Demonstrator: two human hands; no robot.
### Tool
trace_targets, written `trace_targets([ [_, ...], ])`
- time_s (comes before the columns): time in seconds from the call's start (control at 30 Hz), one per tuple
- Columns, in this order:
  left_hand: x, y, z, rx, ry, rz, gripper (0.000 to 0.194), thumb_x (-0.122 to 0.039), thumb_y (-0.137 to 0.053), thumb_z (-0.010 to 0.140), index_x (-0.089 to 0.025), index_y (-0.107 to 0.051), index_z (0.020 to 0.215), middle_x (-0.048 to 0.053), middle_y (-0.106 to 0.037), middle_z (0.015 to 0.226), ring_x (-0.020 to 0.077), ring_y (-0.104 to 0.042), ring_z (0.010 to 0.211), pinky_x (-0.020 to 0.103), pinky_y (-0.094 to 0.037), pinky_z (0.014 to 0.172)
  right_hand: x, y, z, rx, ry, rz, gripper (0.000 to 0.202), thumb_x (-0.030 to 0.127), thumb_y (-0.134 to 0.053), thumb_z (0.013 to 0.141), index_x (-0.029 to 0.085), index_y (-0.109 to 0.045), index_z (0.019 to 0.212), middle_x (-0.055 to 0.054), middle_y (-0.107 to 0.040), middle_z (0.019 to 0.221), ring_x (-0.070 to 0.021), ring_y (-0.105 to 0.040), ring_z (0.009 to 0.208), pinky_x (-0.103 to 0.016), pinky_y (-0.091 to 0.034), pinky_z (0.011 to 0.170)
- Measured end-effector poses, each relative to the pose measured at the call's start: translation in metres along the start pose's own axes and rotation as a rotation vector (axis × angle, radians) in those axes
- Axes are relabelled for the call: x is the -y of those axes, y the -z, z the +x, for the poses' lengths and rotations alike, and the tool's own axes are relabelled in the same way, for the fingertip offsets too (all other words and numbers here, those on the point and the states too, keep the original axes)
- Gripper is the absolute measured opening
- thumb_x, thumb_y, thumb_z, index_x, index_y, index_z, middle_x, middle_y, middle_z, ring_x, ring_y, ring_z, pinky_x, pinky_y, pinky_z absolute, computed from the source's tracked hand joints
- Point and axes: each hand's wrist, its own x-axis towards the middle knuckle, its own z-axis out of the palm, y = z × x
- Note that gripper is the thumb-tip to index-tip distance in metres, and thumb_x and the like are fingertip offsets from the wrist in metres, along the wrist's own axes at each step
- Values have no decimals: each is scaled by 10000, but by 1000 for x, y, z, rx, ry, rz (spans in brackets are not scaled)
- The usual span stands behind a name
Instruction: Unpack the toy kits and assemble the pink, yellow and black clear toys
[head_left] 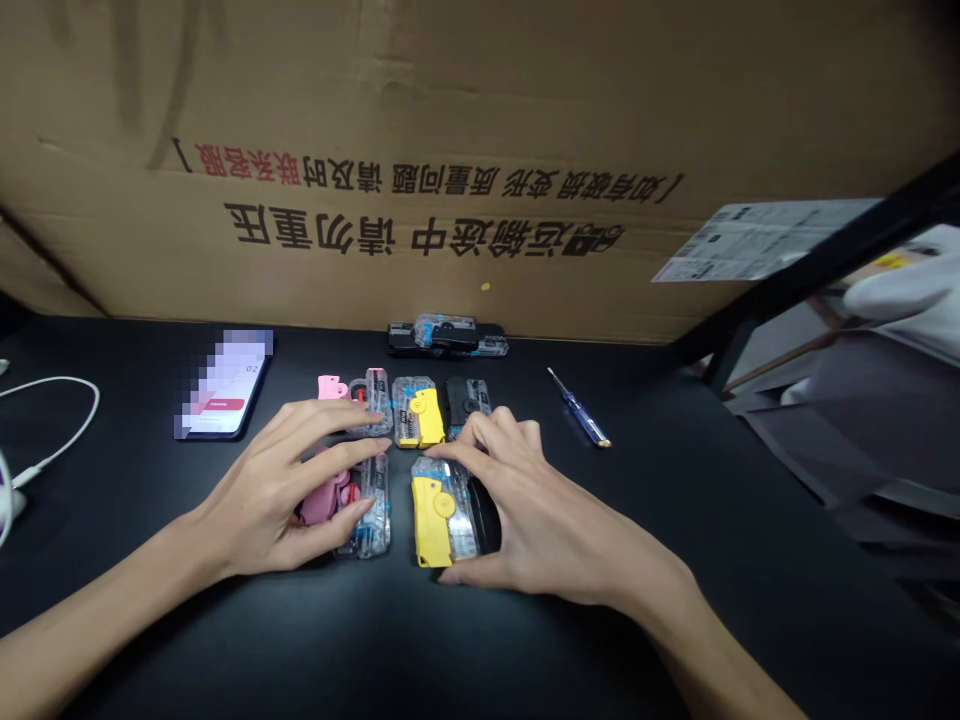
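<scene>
My left hand (281, 488) curves over a pink and clear plastic device (373, 515), thumb and index finger against it and the other fingers reaching over an upper pink and clear device (379, 395). My right hand (532, 500) spans a yellow and clear device (442, 510) from its far edge to its near edge, with a black part under the palm side. Behind it lie another yellow and clear device (418, 410) and a black and clear one (466, 400), close to my right fingertips.
Black and clear devices (448, 335) are piled by the cardboard (450, 120). A screwdriver (580, 408) lies right on the black table (300, 650); a phone (229, 390) lies left, near a white cable (71, 435). A black metal bar (814, 270) slants at right.
</scene>
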Motion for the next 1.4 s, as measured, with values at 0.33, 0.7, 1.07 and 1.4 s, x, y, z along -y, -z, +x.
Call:
trace_targets([
  [0.33,0,-1,-3,8,11,1,548,-196,-732,1027,-255,-637,1563,183,-725,1544,382,-659,1482,602,-549,1200,4,1,2,10,16,49,981,619,-1060,735,270,-650,1555,-104,-613,1246,-370,-554,1156,-574,-502,1037],
  [0.7,-3,0,-2,32,-28,-25,552,-207,-757,1000,-215,-667,1544,198,-709,1565,383,-645,1495,590,-540,1212,-17,-1,7,-489,-91,-21,360,273,-481,1174,285,-726,1436,-135,-718,1496,-371,-621,1374,-595,-451,1101],
  [1.07,-3,2,1,52,-34,-11,517,-189,-764,980,-197,-706,1493,210,-719,1554,400,-661,1474,593,-557,1184,-35,-9,10,-369,-70,-98,417,293,-475,1207,271,-708,1551,-126,-675,1677,-362,-675,1447,-601,-449,1093],
  [1.4,-2,0,-3,61,-42,-13,499,-196,-735,1018,-202,-682,1514,205,-686,1581,372,-628,1498,577,-531,1192,-41,-6,10,-387,-89,-83,351,283,-589,1185,261,-757,1492,-114,-745,1597,-364,-699,1433,-616,-461,1102],
])
